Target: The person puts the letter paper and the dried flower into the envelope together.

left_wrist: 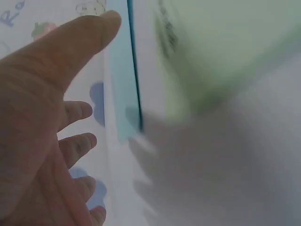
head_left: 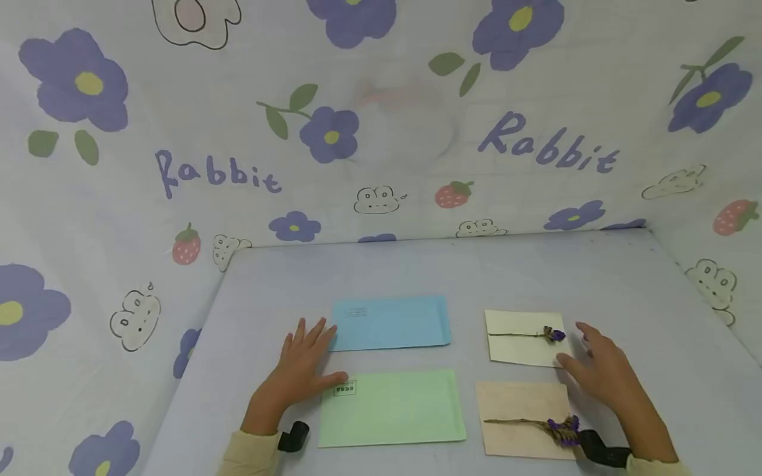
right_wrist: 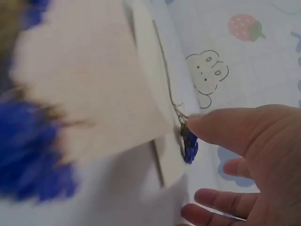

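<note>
Near row: green envelope [head_left: 393, 413], boxed black print at its 10 o'clock corner, too small to read. At its 3 o'clock, tan card [head_left: 514, 400] bearing a dried sprig [head_left: 562, 430], purple blossoms toward 3 o'clock. Left hand [head_left: 306, 360]: fingers spread, thumb over green's 10 o'clock corner; contact cannot be told. Right hand [head_left: 601, 370]: thumb and fingers parted beside cream card [head_left: 518, 354], at tan's 12 o'clock; contact unclear. Cream carries a thin-stemmed purple flower [head_left: 553, 334]. Blue envelope [head_left: 393, 324] at green's 12 o'clock: faint print, illegible. Far: cloth [head_left: 238, 66], "Rabbit" twice.
</note>
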The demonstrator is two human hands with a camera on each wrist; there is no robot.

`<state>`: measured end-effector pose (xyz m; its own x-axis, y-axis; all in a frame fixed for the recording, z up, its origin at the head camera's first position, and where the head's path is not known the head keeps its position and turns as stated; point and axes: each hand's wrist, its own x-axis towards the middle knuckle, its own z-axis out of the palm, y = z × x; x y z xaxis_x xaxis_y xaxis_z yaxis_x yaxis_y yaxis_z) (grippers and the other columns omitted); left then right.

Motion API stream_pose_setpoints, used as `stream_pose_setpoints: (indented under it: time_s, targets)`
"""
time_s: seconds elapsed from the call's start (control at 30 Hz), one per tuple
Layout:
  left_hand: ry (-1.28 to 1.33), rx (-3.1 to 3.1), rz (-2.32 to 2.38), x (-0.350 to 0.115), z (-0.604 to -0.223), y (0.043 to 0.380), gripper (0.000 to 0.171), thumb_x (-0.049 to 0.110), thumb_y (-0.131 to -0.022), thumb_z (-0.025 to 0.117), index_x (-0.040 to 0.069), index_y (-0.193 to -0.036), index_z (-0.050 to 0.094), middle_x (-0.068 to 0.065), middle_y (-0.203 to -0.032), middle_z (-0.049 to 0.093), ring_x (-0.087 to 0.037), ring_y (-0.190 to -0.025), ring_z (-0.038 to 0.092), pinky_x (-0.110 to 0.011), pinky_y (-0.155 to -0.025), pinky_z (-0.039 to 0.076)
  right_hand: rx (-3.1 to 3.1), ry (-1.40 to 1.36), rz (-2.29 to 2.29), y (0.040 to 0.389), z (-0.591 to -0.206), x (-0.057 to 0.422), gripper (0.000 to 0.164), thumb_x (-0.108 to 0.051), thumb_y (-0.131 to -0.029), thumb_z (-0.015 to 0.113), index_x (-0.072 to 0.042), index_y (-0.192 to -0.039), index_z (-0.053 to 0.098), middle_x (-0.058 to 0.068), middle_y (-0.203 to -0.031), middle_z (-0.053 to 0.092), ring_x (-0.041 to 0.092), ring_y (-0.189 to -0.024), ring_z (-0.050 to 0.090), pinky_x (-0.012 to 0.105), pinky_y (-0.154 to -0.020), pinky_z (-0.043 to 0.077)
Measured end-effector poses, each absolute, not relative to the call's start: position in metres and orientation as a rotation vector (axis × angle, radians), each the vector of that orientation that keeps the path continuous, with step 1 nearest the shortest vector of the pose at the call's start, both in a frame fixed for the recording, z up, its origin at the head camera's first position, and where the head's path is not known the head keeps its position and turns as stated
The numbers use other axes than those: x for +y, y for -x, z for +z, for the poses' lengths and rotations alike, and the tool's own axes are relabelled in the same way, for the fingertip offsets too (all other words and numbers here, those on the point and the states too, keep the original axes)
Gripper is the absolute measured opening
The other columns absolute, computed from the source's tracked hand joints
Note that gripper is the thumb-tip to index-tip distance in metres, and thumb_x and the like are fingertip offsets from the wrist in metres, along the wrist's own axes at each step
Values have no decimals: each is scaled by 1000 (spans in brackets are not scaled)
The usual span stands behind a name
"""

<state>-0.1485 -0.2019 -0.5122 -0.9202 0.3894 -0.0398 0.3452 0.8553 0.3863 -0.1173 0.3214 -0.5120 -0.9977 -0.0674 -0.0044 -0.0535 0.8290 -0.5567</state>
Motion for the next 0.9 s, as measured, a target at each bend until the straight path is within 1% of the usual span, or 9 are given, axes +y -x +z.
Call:
stream_pose_setpoints:
  time_s: [0.1,0.17,0.23,0.33,0.37,0.47,0.53,0.7,0.9]
  targets:
    - [-684,2885,557,-183,-510,167,94,54,-84,76,9,-156,35,-19,-162,24,-52,-147,5,-70,-112,9,2931,97,-891,135,-508,317,87,-31,-92,74,17,-147,27,47,-135,37,64,-117,42,72,-86,42]
    - [-740,2862,544,-170,-508,180,96,54,-83,78,9,-157,35,-19,-162,24,-52,-147,5,-70,-112,10,2946,149,-889,145,-509,313,81,-28,-89,78,14,-145,36,46,-136,36,65,-119,37,74,-88,38]
    - [-781,2838,508,-159,-505,190,98,55,-82,78,10,-157,33,-18,-163,22,-51,-147,4,-69,-113,9,2997,235,-898,154,-513,309,65,-20,-87,80,9,-137,51,44,-136,38,67,-120,35,77,-90,34]
    - [-809,2806,478,-143,-501,202,100,55,-81,79,12,-158,32,-16,-164,20,-49,-148,3,-67,-114,8,3074,347,-907,162,-520,305,33,-10,-84,81,0,-114,72,41,-137,42,68,-123,32,79,-92,28]
    - [-815,2794,457,-138,-500,206,101,55,-81,79,13,-159,30,-15,-164,19,-48,-149,2,-66,-114,8,3094,379,-897,165,-522,304,24,-8,-83,81,-3,-105,75,39,-137,43,68,-124,31,80,-93,26]
    - [-845,2763,427,-125,-499,215,102,56,-81,79,14,-160,29,-14,-165,17,-47,-149,1,-65,-115,7,3112,425,-881,168,-526,302,8,-8,-83,81,-9,-90,78,35,-139,46,65,-130,27,80,-97,23]
    - [-856,2741,412,-119,-499,220,105,57,-80,79,14,-160,27,-13,-165,16,-45,-149,0,-64,-115,6,3126,454,-861,169,-529,301,5,-8,-83,80,-11,-86,77,33,-138,47,63,-131,28,78,-98,23]
    - [-844,2715,388,-106,-503,231,111,59,-76,81,15,-161,24,-12,-166,15,-44,-150,0,-61,-117,5,3203,516,-873,165,-525,307,11,-1,-83,79,-10,-82,73,33,-132,53,61,-128,35,75,-98,29]
    - [-801,2701,349,-100,-508,235,114,61,-75,82,14,-161,24,-11,-165,17,-43,-150,3,-61,-117,8,3242,505,-865,148,-514,341,17,9,-79,77,-7,-79,71,37,-121,58,59,-114,49,69,-90,40]
